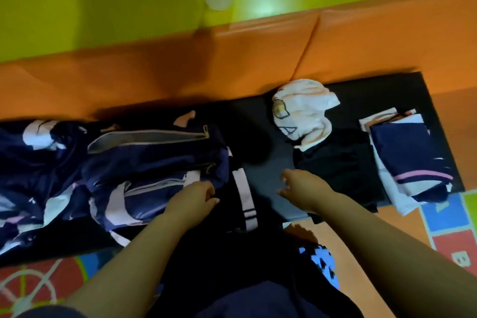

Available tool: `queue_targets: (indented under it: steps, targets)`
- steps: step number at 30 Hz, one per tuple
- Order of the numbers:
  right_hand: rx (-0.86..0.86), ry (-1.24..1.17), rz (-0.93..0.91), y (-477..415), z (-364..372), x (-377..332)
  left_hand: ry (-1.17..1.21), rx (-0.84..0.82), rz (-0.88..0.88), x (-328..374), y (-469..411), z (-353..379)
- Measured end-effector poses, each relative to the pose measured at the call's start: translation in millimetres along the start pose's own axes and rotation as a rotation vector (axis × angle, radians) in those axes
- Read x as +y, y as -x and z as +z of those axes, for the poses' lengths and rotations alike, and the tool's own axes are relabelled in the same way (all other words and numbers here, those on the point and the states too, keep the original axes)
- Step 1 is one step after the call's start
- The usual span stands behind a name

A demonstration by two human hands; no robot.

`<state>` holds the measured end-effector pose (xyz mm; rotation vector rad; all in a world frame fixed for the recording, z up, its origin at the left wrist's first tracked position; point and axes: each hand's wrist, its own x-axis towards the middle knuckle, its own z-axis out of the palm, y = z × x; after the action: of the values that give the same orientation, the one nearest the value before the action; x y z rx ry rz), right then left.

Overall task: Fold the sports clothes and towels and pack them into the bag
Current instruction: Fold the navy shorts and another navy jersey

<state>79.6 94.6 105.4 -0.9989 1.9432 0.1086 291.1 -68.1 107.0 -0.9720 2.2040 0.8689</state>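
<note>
Yellow-green wall (103, 8); orange padding (180, 59) below; dark mat (260, 121); colourful play floor (449, 240).

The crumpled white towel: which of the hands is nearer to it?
Right. The right hand is below the white towel; the left hand is farther left, beside the navy bag.

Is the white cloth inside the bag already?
No, the white cloth lies crumpled on the dark mat, apart from the navy bag.

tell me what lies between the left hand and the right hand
In the head view: a black garment with a pale pink stripe, then a bare strip of dark grey mat, between the left hand and the right hand.
</note>
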Motion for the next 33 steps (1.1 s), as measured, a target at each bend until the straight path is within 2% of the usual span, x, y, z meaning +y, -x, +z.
queue_targets:
  steps: [7, 11, 20, 27, 33]
  targets:
    - [-0.030, 0.164, -0.105, -9, 13, -141, 0.147, 0.067, -0.088, -134, 60, -23]
    - [-0.060, 0.237, -0.152, -20, 30, -225, 0.305, 0.148, -0.205, -211, 95, -33]
    - [-0.151, 0.478, -0.389, -64, 56, -388, 0.521, 0.244, -0.433, -357, 145, -27]
    - [-0.093, 0.557, -0.494, -117, 64, -479, 0.613, 0.369, -0.498, -442, 128, -28]
    - [0.036, 0.584, -0.541, -169, 77, -517, 0.430, 0.588, -0.456, -485, 69, -57]
